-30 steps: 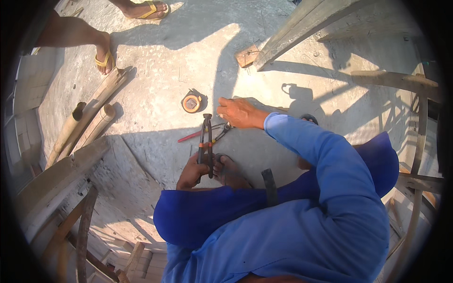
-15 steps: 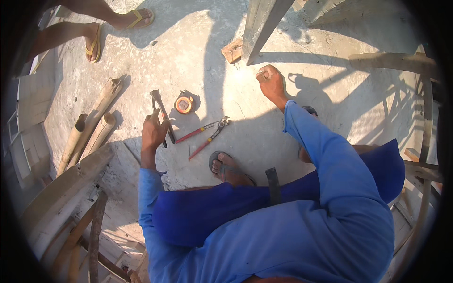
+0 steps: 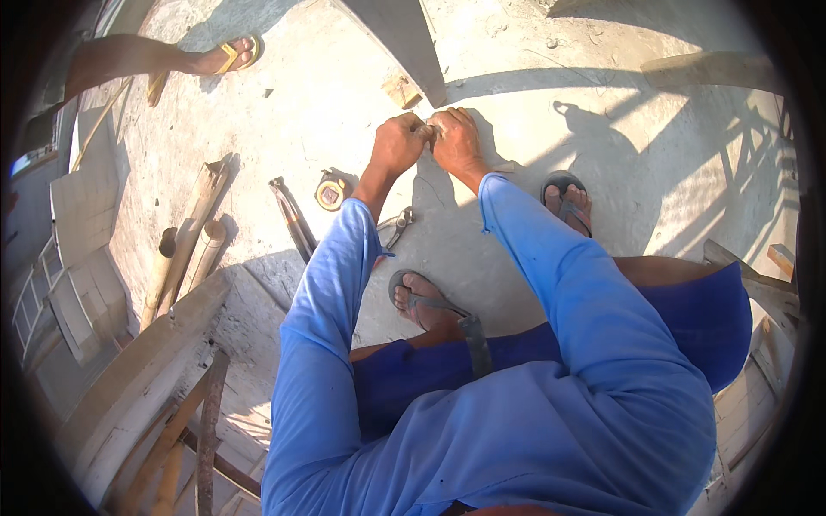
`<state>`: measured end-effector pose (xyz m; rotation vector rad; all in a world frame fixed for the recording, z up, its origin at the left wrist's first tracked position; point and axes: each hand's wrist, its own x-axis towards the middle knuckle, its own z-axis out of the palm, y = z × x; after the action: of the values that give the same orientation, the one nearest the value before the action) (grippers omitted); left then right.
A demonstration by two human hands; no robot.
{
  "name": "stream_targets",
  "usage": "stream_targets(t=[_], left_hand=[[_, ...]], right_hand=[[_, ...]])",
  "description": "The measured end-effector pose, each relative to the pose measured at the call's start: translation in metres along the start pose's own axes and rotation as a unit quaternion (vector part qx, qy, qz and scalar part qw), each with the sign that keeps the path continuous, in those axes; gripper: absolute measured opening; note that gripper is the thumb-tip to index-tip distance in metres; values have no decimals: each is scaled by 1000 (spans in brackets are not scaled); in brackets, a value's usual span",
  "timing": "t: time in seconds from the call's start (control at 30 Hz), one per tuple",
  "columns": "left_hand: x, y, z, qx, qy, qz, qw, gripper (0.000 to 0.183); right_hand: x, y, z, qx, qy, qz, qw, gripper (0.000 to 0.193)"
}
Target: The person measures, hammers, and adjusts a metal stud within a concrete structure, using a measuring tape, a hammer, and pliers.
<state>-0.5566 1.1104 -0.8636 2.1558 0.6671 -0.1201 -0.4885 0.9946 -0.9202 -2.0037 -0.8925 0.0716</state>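
Near the post (image 3: pixel 397 41), your left hand (image 3: pixel 398 144) has left the pincers (image 3: pixel 293 222) and joins your right hand (image 3: pixel 457 142) — both clenched at one spot, anything pinched too small to tell.

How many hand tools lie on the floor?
3: pincers and a tape measure left of the left arm; pliers right of it, partly hidden behind it. Others may be hidden.

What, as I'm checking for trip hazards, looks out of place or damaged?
Nothing looks spilled or plainly broken. Only the pincers and pliers seem slightly odd: they lie loose on the floor near the person's left foot, where they might be stepped on.
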Motion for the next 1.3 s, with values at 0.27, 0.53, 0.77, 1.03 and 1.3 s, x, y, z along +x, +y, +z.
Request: stream_targets(t=[0.27, 0.53, 0.77, 1.03, 1.3], left_hand=[[9, 13, 28, -10, 80, -69, 994, 20], [12, 22, 31, -49, 140, -79, 986, 25], [16, 37, 47, -65, 185, -123, 973, 21], [23, 37, 57, -105, 206, -171, 958, 29], [26, 29, 57, -103, 193, -186, 958, 31]], right_hand=[[3, 17, -12, 40, 0, 42, 998, 20], [11, 24, -20, -40, 14, 99, 994, 30], [15, 35, -15, -48, -2, 79, 996, 24], [16, 39, -6, -42, 7, 85, 995, 13], [19, 42, 0, -54, 16, 91, 994, 11]])
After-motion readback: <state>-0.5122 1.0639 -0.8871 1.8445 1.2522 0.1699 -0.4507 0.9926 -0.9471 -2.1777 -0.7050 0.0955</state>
